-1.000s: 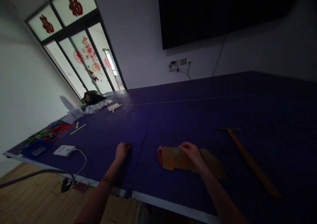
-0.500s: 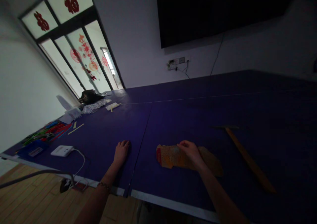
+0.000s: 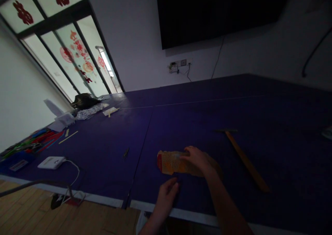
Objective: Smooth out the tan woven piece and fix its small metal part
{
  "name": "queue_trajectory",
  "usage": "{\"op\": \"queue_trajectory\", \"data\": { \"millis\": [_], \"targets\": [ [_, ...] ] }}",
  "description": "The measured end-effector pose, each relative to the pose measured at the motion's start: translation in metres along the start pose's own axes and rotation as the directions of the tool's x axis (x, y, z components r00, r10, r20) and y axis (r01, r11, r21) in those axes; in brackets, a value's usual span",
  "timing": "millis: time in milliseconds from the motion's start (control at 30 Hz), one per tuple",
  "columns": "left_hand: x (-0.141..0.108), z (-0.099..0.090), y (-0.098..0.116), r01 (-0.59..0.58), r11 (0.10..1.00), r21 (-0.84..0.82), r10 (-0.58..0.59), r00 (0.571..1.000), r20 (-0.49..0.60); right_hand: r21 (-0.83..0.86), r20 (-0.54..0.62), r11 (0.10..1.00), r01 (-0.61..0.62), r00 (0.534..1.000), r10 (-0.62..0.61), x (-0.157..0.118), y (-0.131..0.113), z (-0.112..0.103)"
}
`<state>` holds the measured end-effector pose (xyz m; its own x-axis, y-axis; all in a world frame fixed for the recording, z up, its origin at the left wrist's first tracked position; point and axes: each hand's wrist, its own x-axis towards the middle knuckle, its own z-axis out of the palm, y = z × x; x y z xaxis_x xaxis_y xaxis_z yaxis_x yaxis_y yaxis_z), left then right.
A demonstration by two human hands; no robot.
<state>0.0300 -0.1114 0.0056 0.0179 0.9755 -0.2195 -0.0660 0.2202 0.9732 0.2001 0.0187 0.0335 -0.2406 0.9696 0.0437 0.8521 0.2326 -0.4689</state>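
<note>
A long flat tan-and-orange piece (image 3: 168, 163) with a red left end lies on the table; its exact kind I cannot make out. My right hand (image 3: 198, 160) rests over its middle, fingers apart and bent down towards its surface, covering part of it. Just below the piece, near the table's front edge, is my left hand (image 3: 166, 195). Its thumb and fingers are drawn together, and whatever may be between them is hidden. To the right lies a hammer (image 3: 246, 160) with a long wooden handle, its narrow dark head pointing away.
Several small thin dark bits (image 3: 126, 153) lie left of the table seam. Farther left are a white box-shaped device (image 3: 52, 162) with a cable, a blue box (image 3: 18, 162) and colourful tools (image 3: 38, 139). A dark bag (image 3: 84, 100) sits at the back left of the purple table (image 3: 186, 120).
My left hand has moved right and nearer, off the small dark bits, to just below the flat piece. My right hand's fingers have gone from a pinch to spread. The view has shifted right.
</note>
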Motion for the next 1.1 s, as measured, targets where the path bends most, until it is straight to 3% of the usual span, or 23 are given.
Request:
{"op": "queue_trajectory", "data": {
  "millis": [100,233,367,500,600,733,900,1000,1100],
  "targets": [
    [0.003,0.017,0.001,0.132,0.914,-0.382,-0.177,0.981,-0.085,-0.074,0.035,0.997,-0.032,0.999,0.035,-0.003,-0.009,0.0],
    [0.018,0.015,0.018,0.129,0.818,-0.561,-0.222,0.97,-0.101,-0.124,0.064,0.99,-0.074,0.995,0.082,-0.008,-0.015,0.003],
    [0.034,0.006,0.029,0.084,0.825,-0.559,-0.194,0.971,-0.141,-0.05,0.047,0.99,-0.135,0.989,0.138,-0.012,-0.016,0.008],
    [0.05,0.0,0.034,0.07,0.854,-0.515,-0.17,0.974,-0.15,0.24,-0.04,0.95,-0.202,0.975,0.218,-0.014,-0.019,0.015],
    [0.057,-0.003,0.038,0.065,0.874,-0.482,-0.152,0.978,-0.144,0.467,-0.123,0.862,-0.195,0.952,0.282,-0.015,-0.022,0.021],
    [0.058,-0.004,0.04,0.065,0.911,-0.408,-0.137,0.979,-0.15,0.642,-0.195,0.746,-0.177,0.903,0.382,-0.015,-0.026,0.023],
    [0.051,-0.004,0.04,0.156,0.922,-0.353,-0.132,0.987,0.092,0.764,-0.223,0.628,-0.147,0.853,0.472,-0.015,-0.031,0.034],
    [0.051,-0.006,0.039,0.115,0.935,-0.335,-0.104,0.993,0.052,0.812,-0.207,0.568,-0.133,0.844,0.494,-0.013,-0.034,0.045],
    [0.055,-0.011,0.036,0.082,0.948,-0.309,-0.081,0.997,0.017,0.885,-0.14,0.453,-0.105,0.869,0.475,-0.011,-0.039,0.05]
  ]
}}
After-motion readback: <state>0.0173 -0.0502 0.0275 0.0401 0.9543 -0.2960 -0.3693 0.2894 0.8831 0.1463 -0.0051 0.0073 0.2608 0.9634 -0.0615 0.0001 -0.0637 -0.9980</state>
